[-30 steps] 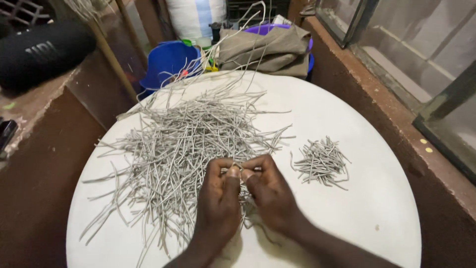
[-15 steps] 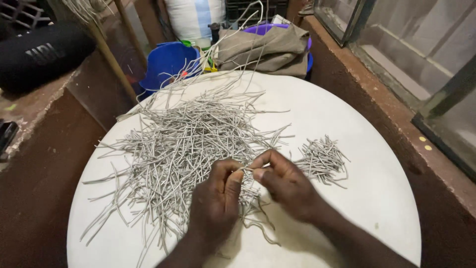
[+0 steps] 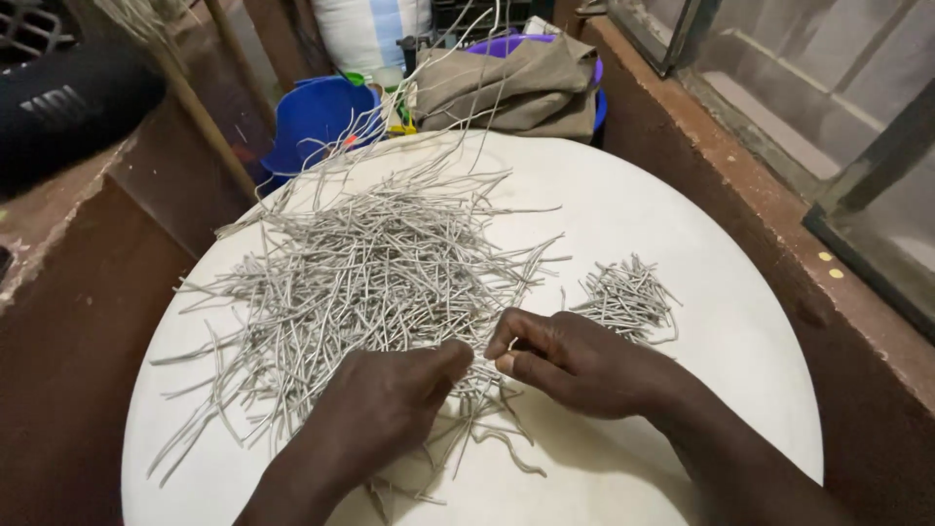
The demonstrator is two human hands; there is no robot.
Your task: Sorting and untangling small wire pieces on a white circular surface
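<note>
While both hands, left hand (image 3: 390, 404) and right hand (image 3: 575, 360), pinch strands, small sorted pile (image 3: 628, 297) sits beside the far bigger big pile (image 3: 370, 273).

Big strand heap (image 3: 370, 273) on table (image 3: 682, 195); small pile (image 3: 628, 297) to its right.

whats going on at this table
A person sits at a round white table with both hands in a big loose pile of grey strands. The left hand rests on the pile's near edge; the right hand pinches something thin beside it. A smaller pile of short grey pieces lies to the right.
</note>
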